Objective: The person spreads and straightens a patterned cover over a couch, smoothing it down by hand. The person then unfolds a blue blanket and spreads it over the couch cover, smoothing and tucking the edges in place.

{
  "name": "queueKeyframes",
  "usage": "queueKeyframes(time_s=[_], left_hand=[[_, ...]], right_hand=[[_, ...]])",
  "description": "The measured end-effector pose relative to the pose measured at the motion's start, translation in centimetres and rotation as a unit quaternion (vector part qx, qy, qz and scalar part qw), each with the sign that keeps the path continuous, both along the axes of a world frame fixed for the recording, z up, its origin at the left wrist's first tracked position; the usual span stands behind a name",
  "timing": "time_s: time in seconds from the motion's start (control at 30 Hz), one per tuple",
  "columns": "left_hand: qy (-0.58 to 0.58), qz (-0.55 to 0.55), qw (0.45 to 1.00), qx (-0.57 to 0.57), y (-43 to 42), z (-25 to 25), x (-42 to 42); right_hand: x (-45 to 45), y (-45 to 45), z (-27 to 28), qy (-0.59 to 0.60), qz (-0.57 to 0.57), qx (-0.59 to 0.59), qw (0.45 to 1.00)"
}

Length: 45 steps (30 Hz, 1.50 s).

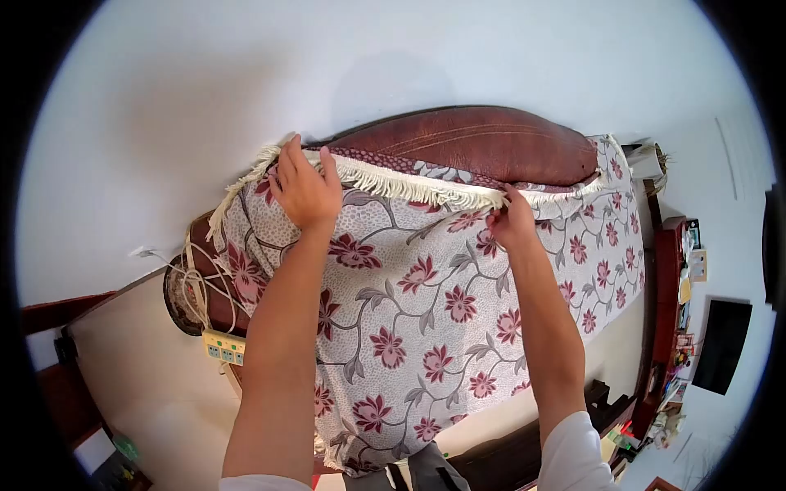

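A white sofa cover (438,319) with dark red flowers, grey vines and a cream fringe is draped over a brown leather sofa (491,143). The sofa's curved back shows above the fringed edge, which is partly folded over so its dark red reverse side is visible. At the upper left of the cover, my left hand (307,186) rests against the fringed edge, fingers extended and thumb apart. Farther right, my right hand (513,219) is closed, pinching the cover by its fringed edge below the bare leather.
A power strip (223,347) with looped white cables hangs by the sofa's left arm (182,295). A pale wall (311,74) stands right behind the sofa. To the right are a dark red cabinet (667,286) crowded with small items and a black television (722,345).
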State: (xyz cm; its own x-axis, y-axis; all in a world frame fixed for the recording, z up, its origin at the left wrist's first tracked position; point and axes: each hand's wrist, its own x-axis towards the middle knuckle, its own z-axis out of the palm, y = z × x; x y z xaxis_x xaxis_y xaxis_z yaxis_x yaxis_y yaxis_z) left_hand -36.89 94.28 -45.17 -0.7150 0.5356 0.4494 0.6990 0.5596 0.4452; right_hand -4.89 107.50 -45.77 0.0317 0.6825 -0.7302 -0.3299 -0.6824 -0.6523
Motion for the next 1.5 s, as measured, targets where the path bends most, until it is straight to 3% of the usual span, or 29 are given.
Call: queueKeyframes(time_s=[0.03,0.1,0.17,0.23,0.27,0.33,0.4,0.5,0.63,0.7,0.83,0.9,0.97,1.07,1.2,1.3,1.33,1.43,1.5], left_hand=[[0.002,-0.001,1.0,0.002,-0.3,-0.3,-0.2],[-0.022,-0.004,0.999,0.026,-0.5,-0.1,0.1],[-0.038,-0.01,0.998,0.051,-0.9,0.3,0.0],[-0.054,-0.008,0.997,0.056,-1.0,0.4,0.2],[-0.054,-0.009,0.997,0.06,-1.0,0.3,0.3],[-0.045,-0.008,0.997,0.07,-0.5,0.6,-0.2],[-0.034,-0.011,0.997,0.068,-0.9,0.8,0.1],[-0.07,-0.018,0.996,0.057,-1.1,-0.1,-0.5],[0.001,-0.008,1.0,0.029,-1.2,1.0,-0.2],[0.048,0.016,0.999,0.019,-0.6,0.7,0.1],[-0.018,0.008,0.994,0.104,-0.8,-0.8,-0.3],[0.001,0.018,1.0,0.019,-0.8,-1.5,-0.1],[0.019,0.013,0.995,-0.095,-0.6,-1.3,-0.5],[-0.086,0.017,0.97,-0.228,0.1,0.6,-0.6],[-0.15,-0.039,0.939,-0.305,-0.1,1.9,-2.2],[-0.144,-0.009,0.968,-0.206,-1.4,0.6,-6.0],[-0.253,-0.014,0.92,-0.299,-1.2,2.1,-7.3],[-0.051,0.015,0.95,-0.309,-1.3,2.2,-5.1],[0.089,-0.089,0.976,-0.176,-0.5,4.2,0.0]], right_hand=[[0.5,0.6,0.8,-0.037,-0.004,0.039,0.999],[-1.8,2.3,8.4,-0.073,-0.02,0.199,0.977],[-4.2,6.0,11.5,-0.045,-0.021,0.334,0.941],[-6.1,11.9,5.1,-0.075,0.146,0.378,0.911],[-8.8,10.5,4.8,-0.125,0.144,0.384,0.904],[-12.0,9.4,4.4,-0.261,0.198,0.447,0.832],[-11.1,9.2,3.1,-0.427,0.302,0.529,0.669],[-10.3,3.8,6.1,-0.536,0.315,0.535,0.572],[-9.9,1.2,4.0,-0.611,0.334,0.421,0.581],[-10.2,1.6,2.7,-0.646,0.307,0.436,0.545],[-10.2,2.2,2.2,-0.669,0.321,0.445,0.501],[-9.7,3.4,2.8,-0.671,0.355,0.462,0.458],[-9.5,4.0,3.1,-0.662,0.356,0.483,0.449],[-9.6,4.6,2.2,-0.641,0.318,0.536,0.448],[-9.0,4.9,1.3,-0.604,0.288,0.58,0.465],[-9.5,5.2,1.5,-0.584,0.281,0.598,0.471],[-9.3,5.2,1.3,-0.578,0.281,0.602,0.474],[-9.0,5.2,1.0,-0.57,0.267,0.608,0.484],[-9.0,5.3,1.5,-0.561,0.263,0.612,0.492]])
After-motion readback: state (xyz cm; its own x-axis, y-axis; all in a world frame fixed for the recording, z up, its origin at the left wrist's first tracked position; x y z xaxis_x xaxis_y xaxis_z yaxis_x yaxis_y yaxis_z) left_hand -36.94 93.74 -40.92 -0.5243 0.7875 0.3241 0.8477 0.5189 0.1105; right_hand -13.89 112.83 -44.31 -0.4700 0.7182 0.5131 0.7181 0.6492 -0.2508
